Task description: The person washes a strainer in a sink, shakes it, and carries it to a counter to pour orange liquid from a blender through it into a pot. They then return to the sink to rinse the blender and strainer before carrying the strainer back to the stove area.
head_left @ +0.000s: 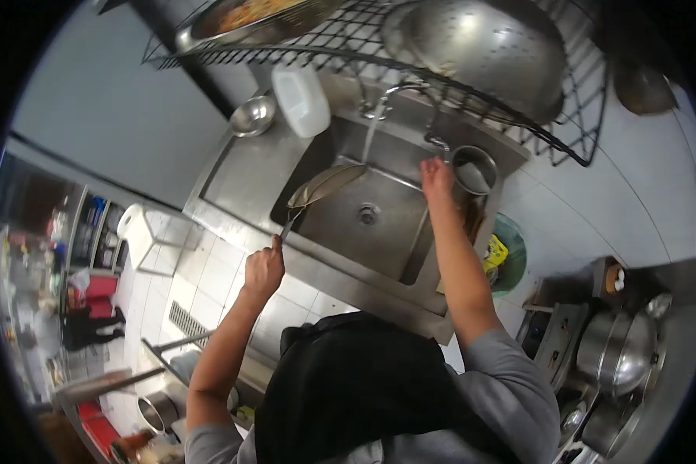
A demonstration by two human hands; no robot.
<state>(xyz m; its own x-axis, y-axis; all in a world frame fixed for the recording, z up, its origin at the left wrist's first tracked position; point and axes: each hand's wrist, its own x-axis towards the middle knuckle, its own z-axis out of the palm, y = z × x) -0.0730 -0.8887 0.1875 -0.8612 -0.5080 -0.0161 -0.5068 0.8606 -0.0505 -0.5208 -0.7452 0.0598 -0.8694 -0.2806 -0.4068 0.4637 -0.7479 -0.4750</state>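
Note:
My left hand is closed around the handle of a mesh strainer, which I hold tilted over the steel sink. Water runs from the faucet down by the strainer's far rim. On the other side, my right hand is at the sink's right edge, fingers stretched out, just below the faucet's right handle. Beside it stands a round metal container with something pale inside. I see nothing in the right hand's fingers.
A white plastic jug and a small metal bowl stand on the sink's left ledge. Above hangs a black wire rack bearing a large colander and a food tray. A green bin is at right; pots are lower right.

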